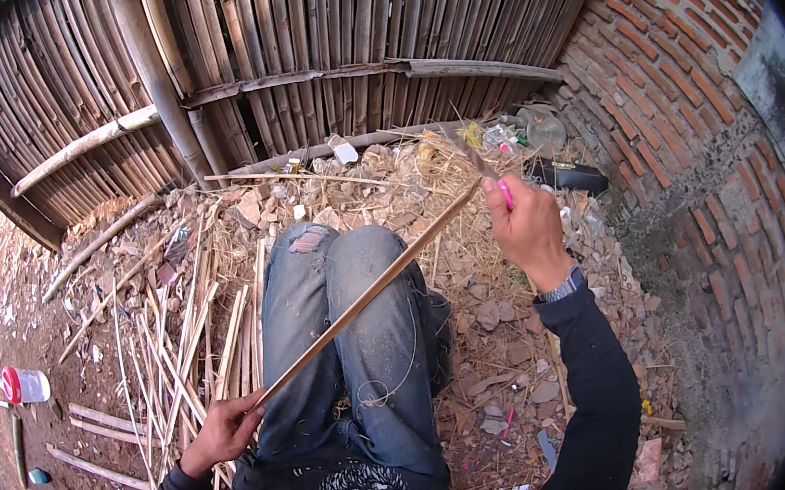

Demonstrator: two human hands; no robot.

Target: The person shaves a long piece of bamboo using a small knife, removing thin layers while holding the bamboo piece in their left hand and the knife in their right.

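A long, flat bamboo strip (365, 298) slants across my jeans, rising from lower left to upper right. My left hand (228, 431) is closed round its lower end, beside my left thigh. Out past my knees, my right hand (527, 227) grips a knife (479, 161) with a pink handle, its blade pointing up and to the left. The strip's upper end comes right up to the thumb of that hand and the base of the blade; whether it touches them I cannot tell. Several split bamboo strips (193, 338) lie in a loose pile to the left of my legs.
A bamboo slat wall (320, 33) stands ahead and a brick wall (687, 124) on the right. Rubble and straw cover the ground around me. A black case-like object (570, 175) lies by the wall corner. A clear tub with a red lid (26, 385) sits far left.
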